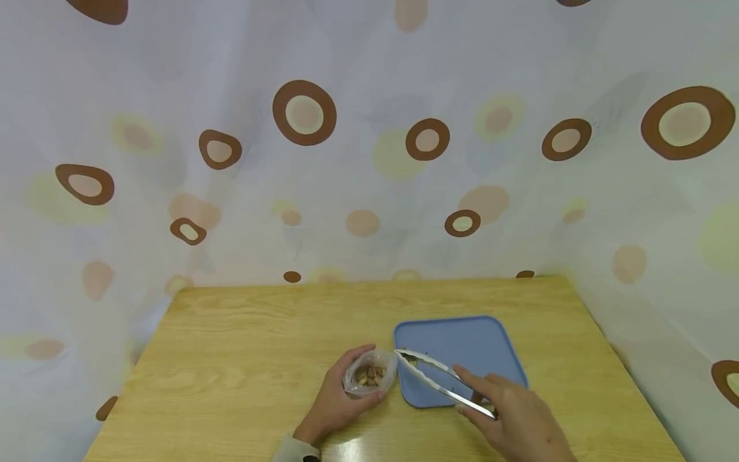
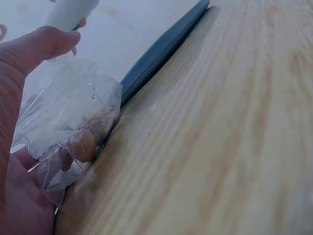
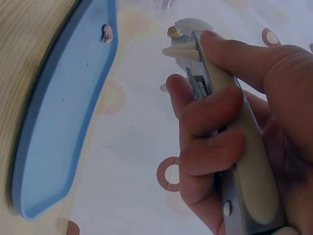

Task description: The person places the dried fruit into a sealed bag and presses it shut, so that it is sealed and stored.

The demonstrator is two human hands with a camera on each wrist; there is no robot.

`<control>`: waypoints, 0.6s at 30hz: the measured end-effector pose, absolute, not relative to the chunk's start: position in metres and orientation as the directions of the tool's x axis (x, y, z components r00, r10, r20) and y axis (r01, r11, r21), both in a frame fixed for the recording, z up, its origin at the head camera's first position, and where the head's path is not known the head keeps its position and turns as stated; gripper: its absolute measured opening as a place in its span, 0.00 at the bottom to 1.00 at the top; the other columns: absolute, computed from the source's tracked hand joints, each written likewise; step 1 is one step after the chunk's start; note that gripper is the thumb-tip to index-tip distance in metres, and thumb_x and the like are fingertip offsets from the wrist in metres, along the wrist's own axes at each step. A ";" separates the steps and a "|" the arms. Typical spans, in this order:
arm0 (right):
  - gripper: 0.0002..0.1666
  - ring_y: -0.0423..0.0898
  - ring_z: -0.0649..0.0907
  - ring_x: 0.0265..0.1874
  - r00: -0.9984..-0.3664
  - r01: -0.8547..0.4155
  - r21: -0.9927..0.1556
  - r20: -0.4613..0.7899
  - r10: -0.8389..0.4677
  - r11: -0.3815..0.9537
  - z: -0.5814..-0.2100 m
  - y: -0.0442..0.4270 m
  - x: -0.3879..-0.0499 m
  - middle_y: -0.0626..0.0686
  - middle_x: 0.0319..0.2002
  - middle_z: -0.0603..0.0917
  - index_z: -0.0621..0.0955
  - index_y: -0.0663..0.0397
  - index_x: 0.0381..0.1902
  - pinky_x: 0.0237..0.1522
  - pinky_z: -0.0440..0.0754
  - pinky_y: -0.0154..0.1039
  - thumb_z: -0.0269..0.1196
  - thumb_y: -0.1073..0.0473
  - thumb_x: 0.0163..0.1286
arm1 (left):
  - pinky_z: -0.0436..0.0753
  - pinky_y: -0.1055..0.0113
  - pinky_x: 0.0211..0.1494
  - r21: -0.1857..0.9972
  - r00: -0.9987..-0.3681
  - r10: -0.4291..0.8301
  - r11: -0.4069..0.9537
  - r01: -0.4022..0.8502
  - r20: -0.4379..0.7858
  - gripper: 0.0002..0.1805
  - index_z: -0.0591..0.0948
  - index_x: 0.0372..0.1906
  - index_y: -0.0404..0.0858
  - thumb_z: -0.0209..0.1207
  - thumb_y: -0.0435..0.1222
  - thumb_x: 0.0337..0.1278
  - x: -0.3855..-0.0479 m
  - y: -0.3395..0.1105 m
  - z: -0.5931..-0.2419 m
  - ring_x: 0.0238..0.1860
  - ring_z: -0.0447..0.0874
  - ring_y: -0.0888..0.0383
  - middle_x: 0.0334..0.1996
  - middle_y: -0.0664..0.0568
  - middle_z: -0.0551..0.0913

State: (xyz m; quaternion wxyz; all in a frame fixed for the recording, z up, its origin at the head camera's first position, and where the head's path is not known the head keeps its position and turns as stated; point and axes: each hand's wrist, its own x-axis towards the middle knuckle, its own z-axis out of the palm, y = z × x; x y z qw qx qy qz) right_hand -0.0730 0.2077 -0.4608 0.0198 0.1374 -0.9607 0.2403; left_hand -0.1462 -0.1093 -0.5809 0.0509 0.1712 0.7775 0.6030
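My left hand (image 1: 337, 394) curls around a clear plastic bag (image 1: 389, 371), which stands with its mouth up on the table. Brown shelled-looking nuts (image 1: 372, 374) lie inside it; the left wrist view shows one rounded nut (image 2: 84, 146) through the plastic. With my right hand (image 1: 522, 410) I grip a pair of metal tongs (image 1: 467, 402) with pale handles. Their tips are close together beside the bag's right rim, over the tray's left edge. In the right wrist view, a nut (image 3: 173, 32) shows at the tong tips.
A shallow blue tray (image 1: 479, 346) lies right of the bag. One nut piece (image 3: 106, 33) and small dark crumbs are on it. The wooden table (image 1: 260, 359) is backed and flanked by a patterned cloth (image 1: 358, 173).
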 end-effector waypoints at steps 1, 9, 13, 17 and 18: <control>0.34 0.24 0.73 0.25 -0.957 -0.289 -0.458 0.113 -0.267 0.841 -0.461 0.206 -0.072 0.35 0.33 0.86 0.86 0.45 0.70 0.28 0.75 0.31 0.79 0.48 0.67 | 0.77 0.62 0.71 0.955 -0.937 0.327 0.216 0.202 0.124 0.45 0.75 0.80 0.50 0.81 0.42 0.57 -0.145 -0.110 -0.582 0.67 0.82 0.54 0.69 0.57 0.83; 0.33 0.23 0.72 0.27 -0.943 -0.334 -0.442 0.173 -0.286 0.832 -0.459 0.189 -0.071 0.31 0.33 0.85 0.87 0.41 0.69 0.29 0.73 0.30 0.79 0.48 0.67 | 0.78 0.60 0.71 0.938 -0.924 0.340 0.226 0.261 0.176 0.44 0.74 0.79 0.47 0.80 0.43 0.59 -0.145 -0.112 -0.588 0.66 0.82 0.53 0.68 0.56 0.84; 0.34 0.23 0.74 0.28 -0.939 -0.344 -0.458 0.169 -0.300 0.819 -0.457 0.180 -0.073 0.31 0.34 0.85 0.86 0.39 0.70 0.30 0.73 0.30 0.80 0.48 0.66 | 0.77 0.60 0.72 0.939 -0.920 0.346 0.215 0.268 0.183 0.44 0.74 0.79 0.47 0.80 0.42 0.58 -0.147 -0.112 -0.589 0.67 0.82 0.57 0.68 0.58 0.84; 0.34 0.24 0.73 0.27 -0.929 -0.369 -0.472 0.184 -0.320 0.800 -0.458 0.174 -0.074 0.30 0.33 0.84 0.86 0.38 0.70 0.29 0.73 0.29 0.80 0.50 0.66 | 0.78 0.61 0.71 0.933 -0.912 0.351 0.205 0.296 0.212 0.45 0.74 0.80 0.45 0.80 0.41 0.58 -0.147 -0.112 -0.589 0.65 0.83 0.60 0.68 0.56 0.84; 0.34 0.24 0.73 0.27 -0.927 -0.376 -0.474 0.186 -0.327 0.796 -0.458 0.173 -0.075 0.30 0.34 0.84 0.86 0.38 0.70 0.29 0.73 0.29 0.80 0.50 0.66 | 0.79 0.61 0.70 0.931 -0.910 0.352 0.203 0.302 0.219 0.45 0.74 0.80 0.45 0.80 0.41 0.58 -0.147 -0.111 -0.590 0.65 0.83 0.60 0.67 0.55 0.84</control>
